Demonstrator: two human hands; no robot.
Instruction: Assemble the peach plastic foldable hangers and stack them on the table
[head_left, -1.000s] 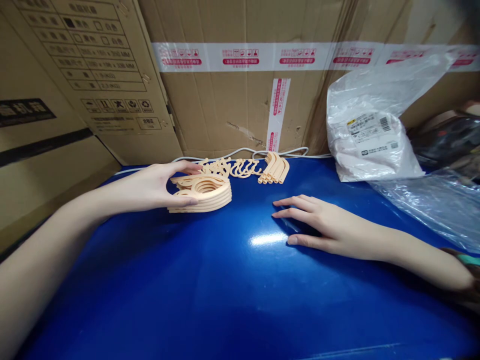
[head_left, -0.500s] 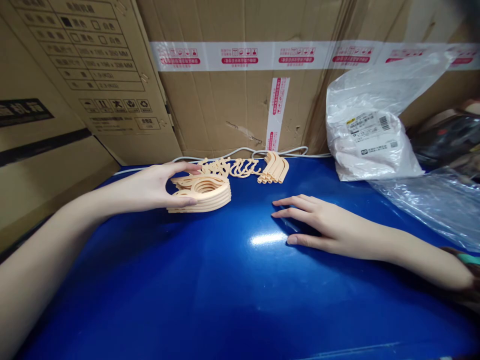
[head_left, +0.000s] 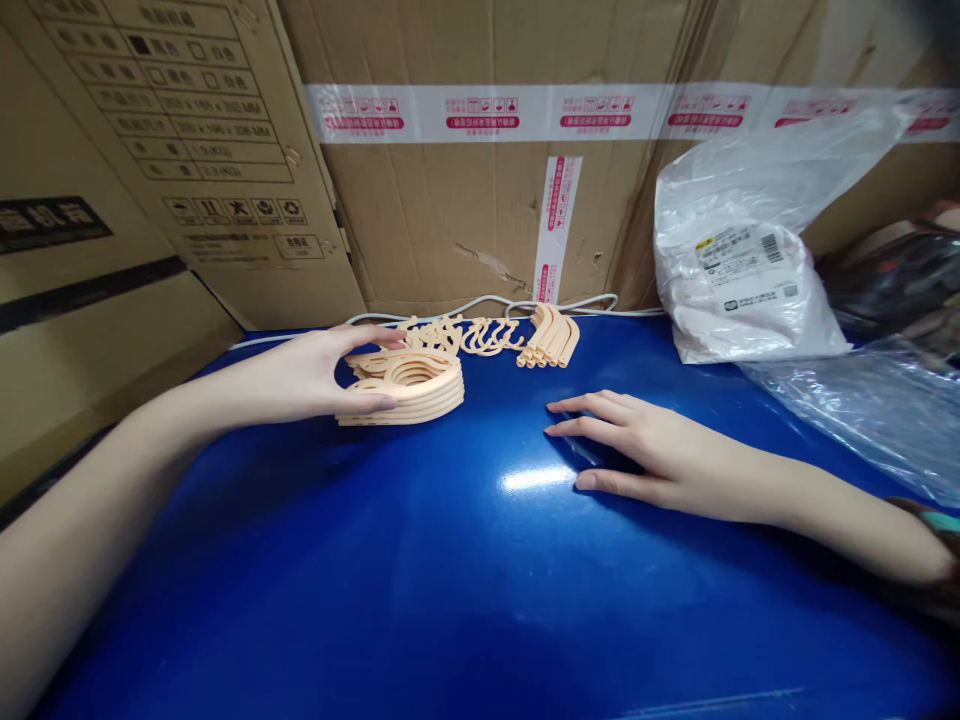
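My left hand is curled round the left end of a stack of cream plastic hanger parts, thumb along the front and fingers over the back. The stacked parts are curved, with a round opening showing on top. Behind them lie several loose cream hooks. To the right of the hooks, a row of curved cream hanger arms lies side by side. My right hand rests on the blue table with its fingers spread, holding nothing, apart from all the parts.
Cardboard boxes stand along the back and left of the blue table. A white cable runs along the boxes' foot. A labelled plastic bag stands at the back right, with a clear plastic sheet in front of it.
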